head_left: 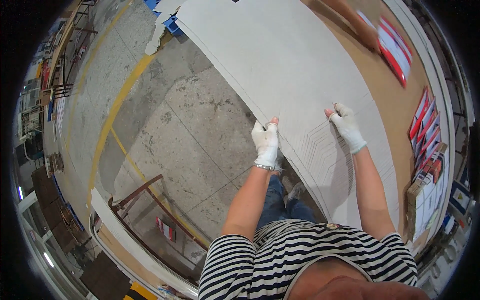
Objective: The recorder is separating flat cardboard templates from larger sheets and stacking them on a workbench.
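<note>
A large white sheet (280,55), likely cardboard, lies in front of me with rows of thin lines near its close end. At its left edge is my left hand (266,142), in a white glove with bare fingertips; its thumb and fingers are closed at that edge. My right hand (346,127), gloved the same way, is over the sheet's right part and casts a shadow on it. Its fingers are curled and the thumb points left; whatever they hold, if anything, is hidden.
Across the table, another person's arm (350,20) reaches toward a blurred red-and-white folded piece (395,50). Several similar pieces (426,125) stand at the right beside a stack (427,185). A brown metal frame (150,185) stands at the lower left. Yellow lines (117,100) mark the concrete floor.
</note>
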Demonstrator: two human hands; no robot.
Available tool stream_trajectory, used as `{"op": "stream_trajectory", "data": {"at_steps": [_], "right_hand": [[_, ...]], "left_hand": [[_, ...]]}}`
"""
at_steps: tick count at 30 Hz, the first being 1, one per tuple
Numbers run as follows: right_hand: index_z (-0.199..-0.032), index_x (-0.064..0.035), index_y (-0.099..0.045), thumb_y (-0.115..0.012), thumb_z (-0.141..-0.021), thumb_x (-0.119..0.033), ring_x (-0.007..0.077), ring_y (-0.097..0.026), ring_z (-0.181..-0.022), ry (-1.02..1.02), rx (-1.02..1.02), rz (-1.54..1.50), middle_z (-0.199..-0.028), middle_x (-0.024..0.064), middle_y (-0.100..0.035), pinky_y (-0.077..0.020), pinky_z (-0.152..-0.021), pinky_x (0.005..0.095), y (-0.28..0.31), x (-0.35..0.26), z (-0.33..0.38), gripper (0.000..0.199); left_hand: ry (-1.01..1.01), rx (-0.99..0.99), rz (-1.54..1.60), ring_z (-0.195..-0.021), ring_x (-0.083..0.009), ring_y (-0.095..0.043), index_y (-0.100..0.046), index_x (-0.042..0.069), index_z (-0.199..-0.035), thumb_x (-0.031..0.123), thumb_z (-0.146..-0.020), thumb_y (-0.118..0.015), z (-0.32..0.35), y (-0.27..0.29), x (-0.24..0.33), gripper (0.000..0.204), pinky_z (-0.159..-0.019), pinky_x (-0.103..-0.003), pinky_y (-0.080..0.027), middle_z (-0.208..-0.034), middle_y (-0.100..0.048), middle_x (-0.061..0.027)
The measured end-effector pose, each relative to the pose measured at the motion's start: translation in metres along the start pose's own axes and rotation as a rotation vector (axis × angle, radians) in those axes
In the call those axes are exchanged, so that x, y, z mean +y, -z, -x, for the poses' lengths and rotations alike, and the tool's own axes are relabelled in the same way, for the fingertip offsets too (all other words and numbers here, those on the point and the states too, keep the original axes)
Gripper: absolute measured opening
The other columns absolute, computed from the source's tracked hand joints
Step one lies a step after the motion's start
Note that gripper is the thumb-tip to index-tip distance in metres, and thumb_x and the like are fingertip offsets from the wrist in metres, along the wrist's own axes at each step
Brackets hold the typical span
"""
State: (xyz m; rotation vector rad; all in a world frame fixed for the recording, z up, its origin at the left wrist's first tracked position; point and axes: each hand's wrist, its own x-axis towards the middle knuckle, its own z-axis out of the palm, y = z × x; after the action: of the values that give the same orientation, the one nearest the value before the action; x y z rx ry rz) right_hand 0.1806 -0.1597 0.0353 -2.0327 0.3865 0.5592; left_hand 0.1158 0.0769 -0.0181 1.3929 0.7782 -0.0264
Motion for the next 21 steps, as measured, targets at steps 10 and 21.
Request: {"op": "stream_trajectory", "data": {"at_steps": [10, 21], "right_hand": [[-0.087, 0.0025, -0.059, -0.07, -0.088, -0.024, 0.0146, -0.047, -0.067, 0.194, 0.048, 0.126, -0.072, 0.0049, -0.057, -0.0411, -0.061, 0.0331, 0.0, 0.009, 0.0, 0.029], [-0.101, 0.0057, -0.062, -0.073, -0.085, -0.026, 0.021, -0.057, -0.072, 0.087, 0.143, 0.068, -0.08, 0.0127, -0.062, -0.0468, -0.068, 0.0329, 0.0, 0.008, 0.023, 0.037]], "left_hand": [[0.012, -0.068, 0.063, -0.094, -0.0162, -0.061, -0.057, -0.003, -0.122, 0.017, -0.087, -0.075, 0.007, 0.002, 0.005, 0.044, -0.084, -0.03, -0.049, -0.11, -0.066, -0.0085], [-0.04, -0.111, 0.077, -0.108, -0.0202, -0.06, -0.049, -0.003, -0.13, 0.011, -0.082, -0.077, 0.011, -0.001, 0.007, 0.057, -0.092, -0.032, -0.048, -0.122, -0.062, -0.0125]]}}
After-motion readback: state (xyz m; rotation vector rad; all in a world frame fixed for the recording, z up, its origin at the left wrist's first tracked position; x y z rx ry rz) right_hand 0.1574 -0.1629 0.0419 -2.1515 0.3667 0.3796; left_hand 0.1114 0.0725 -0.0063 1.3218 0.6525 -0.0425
